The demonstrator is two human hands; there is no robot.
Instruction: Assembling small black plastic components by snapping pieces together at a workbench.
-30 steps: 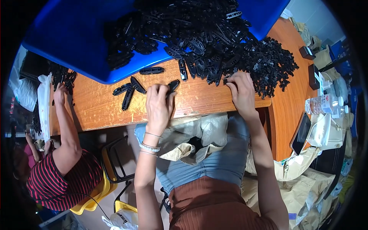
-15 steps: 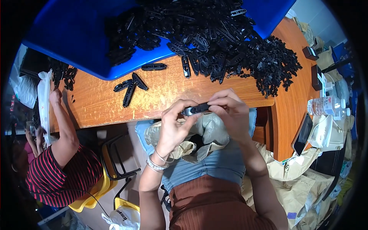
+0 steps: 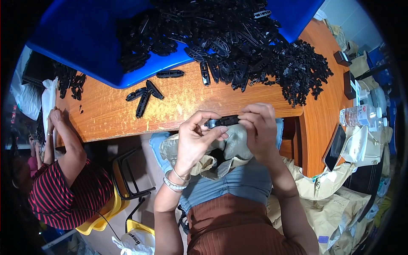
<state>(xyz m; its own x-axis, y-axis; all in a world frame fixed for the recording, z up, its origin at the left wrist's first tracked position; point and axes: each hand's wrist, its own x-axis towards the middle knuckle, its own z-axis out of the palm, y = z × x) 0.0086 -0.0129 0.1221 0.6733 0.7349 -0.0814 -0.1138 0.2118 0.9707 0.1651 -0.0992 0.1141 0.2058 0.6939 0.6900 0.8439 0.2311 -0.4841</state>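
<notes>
Over my lap, just off the table's front edge, I hold a long black plastic part (image 3: 228, 120) level between my hands. My left hand (image 3: 193, 138) pinches its left end between thumb and fingers; a shiny grey piece (image 3: 211, 123) shows there. The bent fingers of my right hand (image 3: 260, 129) close on the part's right end, hiding its tip. Beyond my hands, several similar black parts (image 3: 143, 104) lie loose on the table. A big heap of them (image 3: 204, 29) spills from a blue bin (image 3: 80, 46).
Small black clips (image 3: 304, 70) are piled on the right of the wooden table (image 3: 182, 104). A phone (image 3: 335, 146) and plastic bottle (image 3: 355, 117) sit farther right. A crumpled pale sack (image 3: 236, 146) covers my lap. At left, a person in a striped shirt (image 3: 72, 191) works.
My right hand has shifted slightly right and down along the black plastic part, uncovering more of it. The co-worker's second hand has come into view beside the first.
</notes>
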